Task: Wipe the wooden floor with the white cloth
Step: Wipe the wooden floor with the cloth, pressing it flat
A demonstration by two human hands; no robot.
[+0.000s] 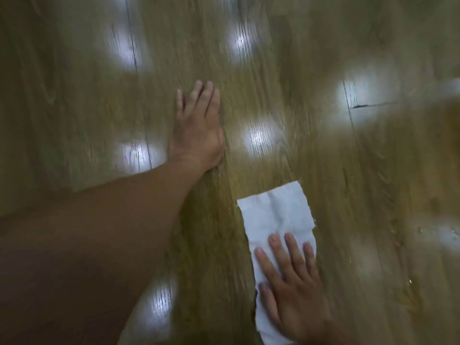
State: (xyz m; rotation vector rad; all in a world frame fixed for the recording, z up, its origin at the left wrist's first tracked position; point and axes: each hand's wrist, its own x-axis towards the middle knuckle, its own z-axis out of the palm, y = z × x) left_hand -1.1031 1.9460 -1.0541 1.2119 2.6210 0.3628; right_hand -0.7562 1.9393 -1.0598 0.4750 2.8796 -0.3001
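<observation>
Two hands flat | right hand (293,290) on white cloth (276,215) | wooden floor (373,195) glossy

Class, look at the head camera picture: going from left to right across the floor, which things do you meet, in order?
Left hand flat on the wooden floor → white cloth → right hand pressing on the cloth → small pale specks.
</observation>
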